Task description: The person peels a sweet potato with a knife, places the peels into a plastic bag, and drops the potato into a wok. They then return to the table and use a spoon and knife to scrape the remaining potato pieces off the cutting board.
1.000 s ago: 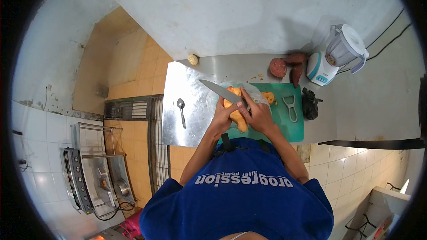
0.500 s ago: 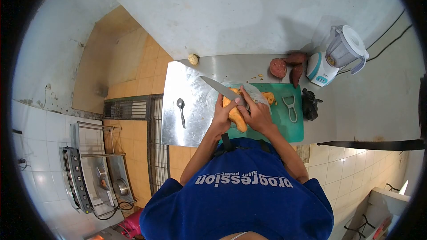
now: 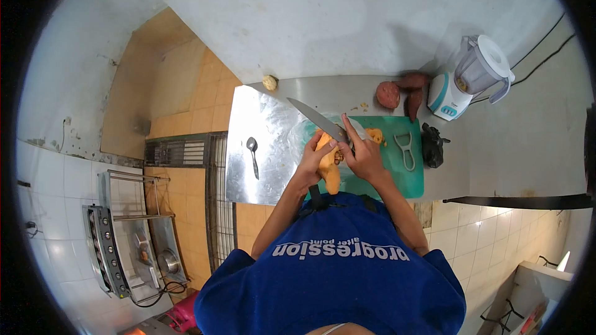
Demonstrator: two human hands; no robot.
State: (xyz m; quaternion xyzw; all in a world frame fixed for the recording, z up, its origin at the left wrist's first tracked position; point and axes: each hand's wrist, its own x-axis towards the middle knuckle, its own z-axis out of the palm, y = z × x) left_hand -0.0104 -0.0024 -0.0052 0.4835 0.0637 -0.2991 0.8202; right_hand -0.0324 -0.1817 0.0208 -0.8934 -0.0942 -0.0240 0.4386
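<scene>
The potato (image 3: pixel 330 175), peeled and orange, was over the left part of the board (image 3: pixel 394 184), held up from it. The left hand (image 3: pixel 308 161) was closed around the potato, thumb on its upper side. The right hand (image 3: pixel 365 159) was closed on the knife (image 3: pixel 313 113), with its index finger stretched away from the body. The blade pointed to the far left, beyond the board, and passed across the far end of the potato; whether it touched there, I could not tell. Under the hands, clear plastic (image 3: pixel 298 138) spread out past the left side of the board.

On the board there were orange scraps (image 3: pixel 374 134), and to their right the white peeler (image 3: pixel 406 146). Just to the right of the board was the black bag (image 3: pixel 433 146). Beyond the board, on the desk (image 3: pixel 242 187), were some red potatoes (image 3: pixel 388 95), and to the far right of it stood the blender (image 3: pixel 455 95). The spoon (image 3: pixel 253 154) lay well apart, left of the board
</scene>
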